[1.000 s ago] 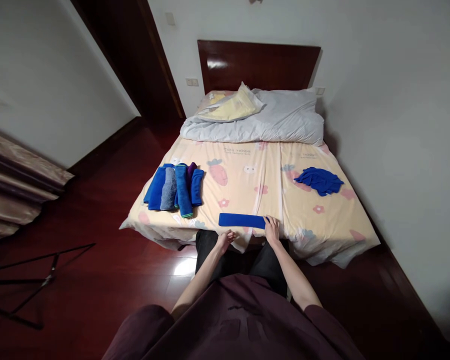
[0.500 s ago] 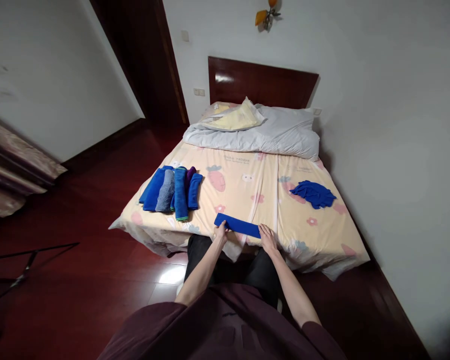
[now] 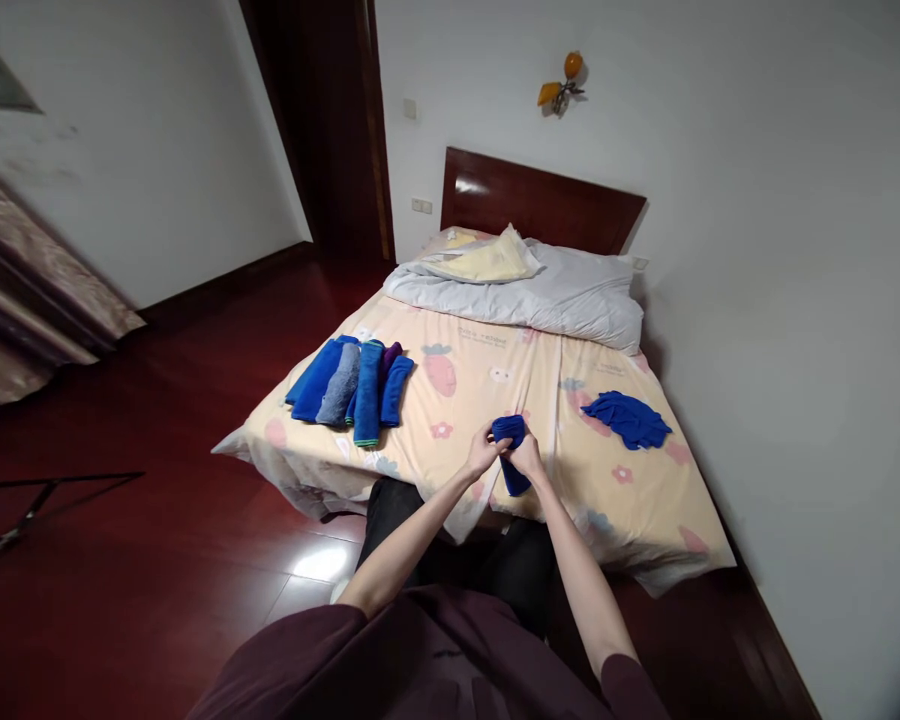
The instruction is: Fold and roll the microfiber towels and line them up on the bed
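Note:
Near the front edge of the bed, my left hand (image 3: 484, 450) and my right hand (image 3: 526, 454) meet around a blue cloth (image 3: 516, 478). It is folded into a narrow strip that now runs away from me, its layered far end bent up between my fingers. Both hands are closed on it. To the left lies a row of rolled or folded towels (image 3: 367, 393), several of them blue, with a grey one and a purple one among them. On the right side of the bed rests a crumpled blue cloth (image 3: 628, 419).
The bed (image 3: 450, 480) has a patterned peach sheet. A grey quilt (image 3: 521, 297) and a pale yellow pillow (image 3: 493, 259) lie by the dark wooden headboard (image 3: 540, 195). A thin black stand (image 3: 34, 510) is on the floor at left, below the curtain (image 3: 34, 290).
The blue strip lay crosswise, held at its two ends. It has turned lengthwise, and my hands have come together at its far part. The view has tilted up slightly.

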{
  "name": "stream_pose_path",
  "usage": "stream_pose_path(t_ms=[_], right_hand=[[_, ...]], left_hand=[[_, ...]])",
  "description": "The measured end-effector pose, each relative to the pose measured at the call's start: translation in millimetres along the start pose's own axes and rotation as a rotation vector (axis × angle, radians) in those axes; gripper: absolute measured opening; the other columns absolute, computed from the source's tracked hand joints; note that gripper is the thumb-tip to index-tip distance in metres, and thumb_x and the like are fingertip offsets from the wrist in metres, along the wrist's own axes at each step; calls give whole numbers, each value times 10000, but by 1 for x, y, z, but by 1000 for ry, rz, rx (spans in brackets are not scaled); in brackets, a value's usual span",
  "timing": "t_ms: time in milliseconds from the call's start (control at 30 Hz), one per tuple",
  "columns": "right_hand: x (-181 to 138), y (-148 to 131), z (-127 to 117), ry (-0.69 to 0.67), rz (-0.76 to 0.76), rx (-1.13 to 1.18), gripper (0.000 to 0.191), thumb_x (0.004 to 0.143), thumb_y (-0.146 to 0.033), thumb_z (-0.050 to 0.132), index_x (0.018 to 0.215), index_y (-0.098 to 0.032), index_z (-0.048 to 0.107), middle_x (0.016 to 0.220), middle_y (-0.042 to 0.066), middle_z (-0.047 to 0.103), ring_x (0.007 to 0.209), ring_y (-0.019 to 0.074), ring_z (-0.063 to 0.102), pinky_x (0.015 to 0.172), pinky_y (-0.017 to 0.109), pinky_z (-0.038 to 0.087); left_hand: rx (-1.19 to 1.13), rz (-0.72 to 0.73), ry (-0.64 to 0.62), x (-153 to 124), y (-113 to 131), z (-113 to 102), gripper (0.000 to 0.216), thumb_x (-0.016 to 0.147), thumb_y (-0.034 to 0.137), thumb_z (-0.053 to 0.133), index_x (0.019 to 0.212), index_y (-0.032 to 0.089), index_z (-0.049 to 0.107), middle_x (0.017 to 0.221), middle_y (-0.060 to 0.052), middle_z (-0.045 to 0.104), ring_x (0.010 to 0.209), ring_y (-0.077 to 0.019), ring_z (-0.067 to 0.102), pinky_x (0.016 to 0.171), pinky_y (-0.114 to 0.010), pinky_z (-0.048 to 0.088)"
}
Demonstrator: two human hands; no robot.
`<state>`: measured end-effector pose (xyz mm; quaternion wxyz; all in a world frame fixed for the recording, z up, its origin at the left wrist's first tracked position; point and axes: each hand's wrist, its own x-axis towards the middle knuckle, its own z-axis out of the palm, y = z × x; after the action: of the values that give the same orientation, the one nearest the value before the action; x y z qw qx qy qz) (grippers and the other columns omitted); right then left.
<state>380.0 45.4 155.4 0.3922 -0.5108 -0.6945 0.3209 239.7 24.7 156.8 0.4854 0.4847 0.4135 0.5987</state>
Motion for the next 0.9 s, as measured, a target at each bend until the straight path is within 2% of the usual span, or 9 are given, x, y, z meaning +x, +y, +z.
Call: stream_pose_path(t_ms=[67,133,267,367,467,567,667,767,900], right_hand=[[6,-9,0,-13,37,82,493,722,-317,708,1186,-150,702,1101,127,783,970,268,752,841,354,612],[8,-16,-1,18,74,105,412,707,-337,724,1071,-144,735,1015,122,796,901,268,758,790,346,614],[14,-33,3,148,146,149,353,671,-429,805,879,-151,742,894,121,794,811,261,754,748,345,608],[31,-55,23,231,168,243,371,646,-466,840,800,-152,717,822,116,782,728,246,734,692,341,602],[55,-83,58,257,161,335,408,621,-491,862,772,-145,707,805,117,777,702,238,718,650,331,588],[82,-112,102,231,131,395,424,601,-491,877,769,-137,714,814,124,779,708,238,717,645,322,578],[109,-133,143,184,93,427,436,590,-483,884,802,-133,732,838,126,785,743,243,728,674,322,586],[136,-143,176,168,72,430,430,589,-467,882,830,-137,744,884,128,793,792,250,745,723,329,603],[167,-143,207,163,107,432,392,601,-446,870,813,-139,750,876,131,795,804,270,758,743,353,619]], left_hand=[[5,29,-47,3,9,5,465,827,282,769,1268,193,652,1174,-133,724,1070,-259,702,987,-451,558],[-4,57,-17,2,11,2,504,835,310,777,1305,209,628,1251,-143,691,1173,-266,666,1044,-455,523],[-33,41,22,-11,-6,-24,637,818,381,806,1383,233,551,1369,-157,616,1323,-266,573,1142,-468,429],[32,10,-17,-23,-26,-49,773,716,387,883,1383,218,532,1362,-166,613,1317,-284,573,1146,-483,417],[138,23,59,-23,-41,-73,856,625,378,927,1358,181,532,1357,-182,610,1270,-309,602,1099,-489,462],[227,-2,258,-2,-48,-97,817,630,366,900,1329,153,536,1256,-166,662,1148,-313,664,1001,-481,532],[260,-64,413,31,-48,-127,699,658,307,845,1277,132,573,1090,-132,720,988,-292,710,887,-432,580],[273,-61,479,64,-44,-160,605,650,237,802,1214,118,618,1022,-122,739,945,-283,720,844,-381,586],[370,-79,528,95,-44,-198,530,636,207,804,1139,133,657,956,-90,756,914,-286,726,809,-361,585]])
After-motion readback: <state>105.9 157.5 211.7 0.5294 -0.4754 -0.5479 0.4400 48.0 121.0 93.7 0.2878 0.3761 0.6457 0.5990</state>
